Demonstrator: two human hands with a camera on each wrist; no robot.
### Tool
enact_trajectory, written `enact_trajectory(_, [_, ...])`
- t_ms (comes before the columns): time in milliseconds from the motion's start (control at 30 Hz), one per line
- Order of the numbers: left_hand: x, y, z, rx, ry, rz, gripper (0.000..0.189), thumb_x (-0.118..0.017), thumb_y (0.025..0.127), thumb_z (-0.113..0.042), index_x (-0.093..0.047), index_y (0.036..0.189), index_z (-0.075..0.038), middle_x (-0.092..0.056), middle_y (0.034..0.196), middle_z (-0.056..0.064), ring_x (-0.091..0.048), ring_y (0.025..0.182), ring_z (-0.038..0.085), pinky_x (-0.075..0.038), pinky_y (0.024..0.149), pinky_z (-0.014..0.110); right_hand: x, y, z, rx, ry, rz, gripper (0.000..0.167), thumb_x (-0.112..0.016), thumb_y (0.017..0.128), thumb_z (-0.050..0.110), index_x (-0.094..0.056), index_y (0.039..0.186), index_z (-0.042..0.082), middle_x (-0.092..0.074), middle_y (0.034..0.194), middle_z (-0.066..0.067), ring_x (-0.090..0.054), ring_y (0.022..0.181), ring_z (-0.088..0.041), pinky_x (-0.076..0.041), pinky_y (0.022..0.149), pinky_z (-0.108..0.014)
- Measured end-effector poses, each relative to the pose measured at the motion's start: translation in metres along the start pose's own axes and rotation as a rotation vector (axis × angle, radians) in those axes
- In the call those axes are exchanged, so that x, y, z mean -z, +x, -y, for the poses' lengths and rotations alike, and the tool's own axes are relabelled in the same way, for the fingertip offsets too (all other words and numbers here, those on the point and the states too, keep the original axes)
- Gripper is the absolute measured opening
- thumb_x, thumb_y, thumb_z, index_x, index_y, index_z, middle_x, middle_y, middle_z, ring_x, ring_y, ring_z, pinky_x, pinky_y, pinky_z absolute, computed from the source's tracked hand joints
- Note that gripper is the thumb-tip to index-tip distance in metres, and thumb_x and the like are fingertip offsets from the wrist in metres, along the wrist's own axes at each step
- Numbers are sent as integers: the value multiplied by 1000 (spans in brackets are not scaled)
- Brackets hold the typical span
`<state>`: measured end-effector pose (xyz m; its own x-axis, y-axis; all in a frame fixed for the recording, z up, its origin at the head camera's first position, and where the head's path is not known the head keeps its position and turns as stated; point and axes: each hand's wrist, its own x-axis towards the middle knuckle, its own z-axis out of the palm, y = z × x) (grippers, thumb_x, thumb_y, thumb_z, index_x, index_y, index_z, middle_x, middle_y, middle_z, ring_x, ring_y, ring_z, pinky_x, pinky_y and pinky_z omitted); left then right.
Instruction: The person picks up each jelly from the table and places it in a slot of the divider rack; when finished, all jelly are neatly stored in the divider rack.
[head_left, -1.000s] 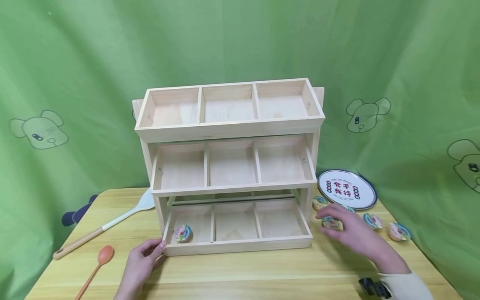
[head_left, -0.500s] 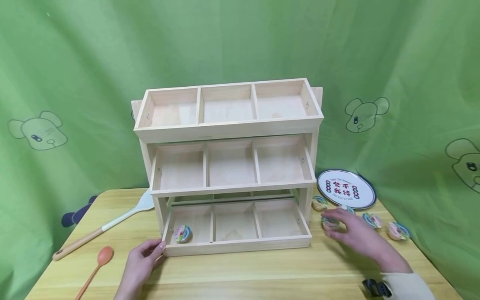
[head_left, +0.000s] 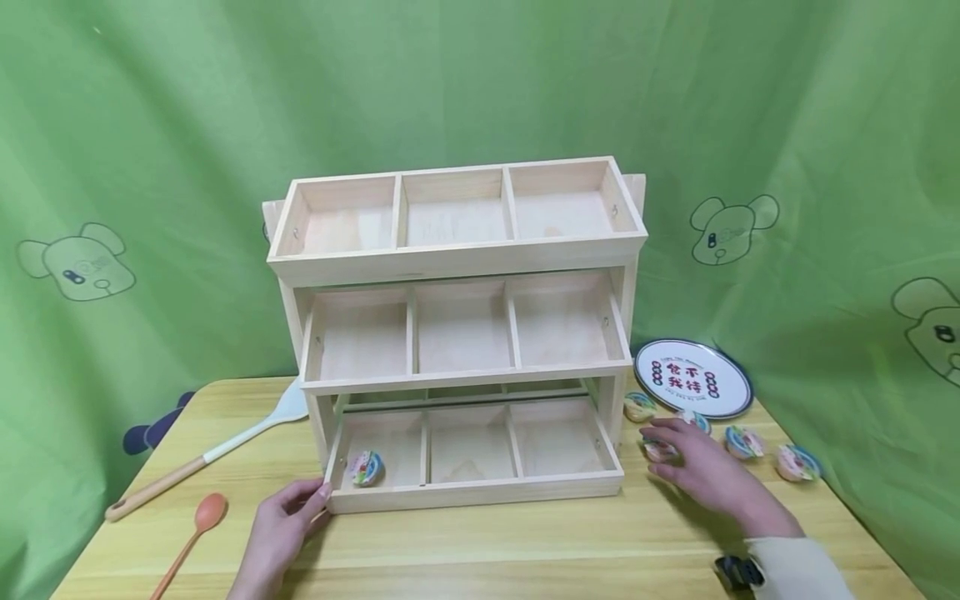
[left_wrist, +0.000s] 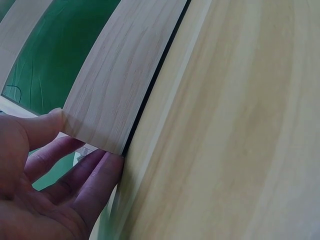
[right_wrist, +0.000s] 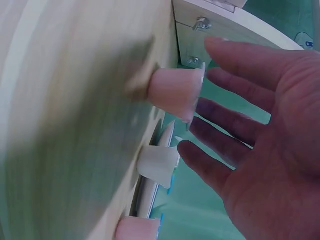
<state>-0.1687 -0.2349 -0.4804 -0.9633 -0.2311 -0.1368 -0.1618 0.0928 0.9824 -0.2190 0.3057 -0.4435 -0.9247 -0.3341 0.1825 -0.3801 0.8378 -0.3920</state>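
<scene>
Five cups sit right of the shelf.

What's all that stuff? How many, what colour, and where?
three-tier shelf: one, pale wood, middle
jelly cups: six, pink, whitish or yellowish; one in the bottom tray, five on the right
plate: one, white, blue-rimmed, back right
spatula: one, white and wood, left
spoon: one, orange, front left
table: one, yellowish wood, underneath
cloth backdrop: one, green with animal drawings, behind
dark purple thing: one, unclear what, far left
device: one, black, front right
sleeve: one, cream, front right
left hand: one, holding the bottom tray's corner
right hand: one, beside a jelly cup
</scene>
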Motion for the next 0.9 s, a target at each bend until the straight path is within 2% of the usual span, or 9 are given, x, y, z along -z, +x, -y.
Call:
enact_trajectory(267, [1,1,1,3,5,2,39,-65,96,-8,-55,125,16,-57,119,26,-63,99,24,-58,87,28,-3,2,-4,29,-21,-36,43,-74,83,7,-62,123,-4,-56,122,-27,-52,110,-47,-45,94,-69])
enact_trajectory(567, [1,1,2,-2,11,9,39,-65,96,-9,-55,124,16,-57,118,26,-63,98,23,-58,87,29,1,0,-2,-20,-41,-13,39,-76,82,9,-65,119,-1,-59,113,-18,-58,101,-40,-50,89,-65])
enact_trajectory(900, [0,0,1,3,13,-13,35,-64,96,-7,-58,122,16,-60,115,23,-64,95,18,-58,87,27,9,-4,8,-40,-64,18,40,-75,84,14,-65,120,1,-59,115,-16,-58,103,-41,-49,90,-66])
